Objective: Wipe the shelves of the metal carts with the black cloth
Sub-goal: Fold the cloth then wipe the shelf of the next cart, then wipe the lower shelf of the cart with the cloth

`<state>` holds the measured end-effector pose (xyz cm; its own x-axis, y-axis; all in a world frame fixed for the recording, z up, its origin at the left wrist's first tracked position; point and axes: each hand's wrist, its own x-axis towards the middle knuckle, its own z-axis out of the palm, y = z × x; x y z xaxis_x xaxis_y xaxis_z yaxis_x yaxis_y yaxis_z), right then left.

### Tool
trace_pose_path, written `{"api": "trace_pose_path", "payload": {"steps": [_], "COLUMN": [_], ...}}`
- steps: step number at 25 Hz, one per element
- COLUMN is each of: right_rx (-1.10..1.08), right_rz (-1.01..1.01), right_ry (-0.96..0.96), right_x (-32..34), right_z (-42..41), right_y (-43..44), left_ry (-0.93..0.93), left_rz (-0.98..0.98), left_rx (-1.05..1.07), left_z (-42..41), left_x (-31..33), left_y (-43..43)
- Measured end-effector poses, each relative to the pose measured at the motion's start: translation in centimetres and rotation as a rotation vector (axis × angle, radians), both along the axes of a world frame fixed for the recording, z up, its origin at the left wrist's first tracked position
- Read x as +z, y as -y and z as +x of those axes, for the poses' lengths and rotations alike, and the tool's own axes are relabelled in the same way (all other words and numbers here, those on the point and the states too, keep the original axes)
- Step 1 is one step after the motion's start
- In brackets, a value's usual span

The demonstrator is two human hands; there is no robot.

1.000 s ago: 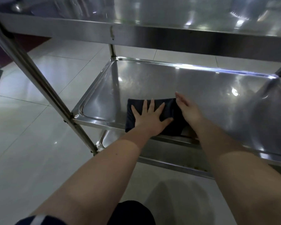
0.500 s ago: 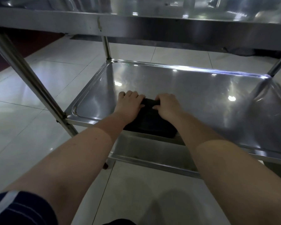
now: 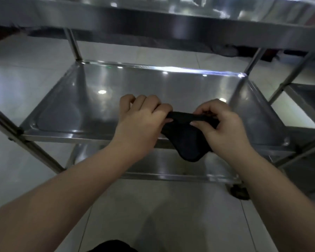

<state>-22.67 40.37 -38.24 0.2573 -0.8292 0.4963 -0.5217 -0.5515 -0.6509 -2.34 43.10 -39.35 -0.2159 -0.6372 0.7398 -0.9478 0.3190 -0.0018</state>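
The black cloth (image 3: 186, 140) hangs folded between both my hands, lifted off the cart and held over the front edge of the middle shelf (image 3: 102, 99). My left hand (image 3: 144, 119) grips its left top edge with curled fingers. My right hand (image 3: 220, 126) pinches the right top edge between thumb and fingers. The cloth's lower part droops in front of the shelf rim. The steel cart has a top shelf (image 3: 171, 22) overhead and a bottom shelf (image 3: 171, 166) below.
Slanted cart legs (image 3: 25, 144) run along the left. A second metal cart (image 3: 305, 106) stands at the right, close to the first. A caster wheel (image 3: 238, 192) sits on the white tiled floor (image 3: 153, 215) at the lower right.
The cloth lay flat on the middle shelf under my hands; both hands gathered it, closed on its edge and lifted it off the shelf toward me.
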Motion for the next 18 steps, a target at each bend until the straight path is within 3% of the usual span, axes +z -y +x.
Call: {"api": "trace_pose_path", "payload": {"steps": [5, 9, 13, 18], "right_rx": [-0.025, 0.012, -0.029, -0.161], "right_rz": [0.059, 0.172, 0.338, 0.318], "right_ry": [-0.151, -0.283, -0.423, -0.307], "right_x": [-5.2, -14.1, -24.5, -33.3], "right_z": [-5.6, -8.8, -10.6, -11.6], "right_y": [-4.0, -5.3, -5.6, -4.0], "left_ry": [-0.076, -0.059, -0.312, -0.385], "left_rz": [0.274, 0.625, 0.940, 0.839], "left_rx": [-0.116, -0.135, -0.167, -0.149], "left_z": [-5.1, -7.7, -9.7, -11.5], "left_x": [-4.9, -14.5, -24.5, -32.5], "left_y": [-2.7, -3.3, -3.3, -1.0]}}
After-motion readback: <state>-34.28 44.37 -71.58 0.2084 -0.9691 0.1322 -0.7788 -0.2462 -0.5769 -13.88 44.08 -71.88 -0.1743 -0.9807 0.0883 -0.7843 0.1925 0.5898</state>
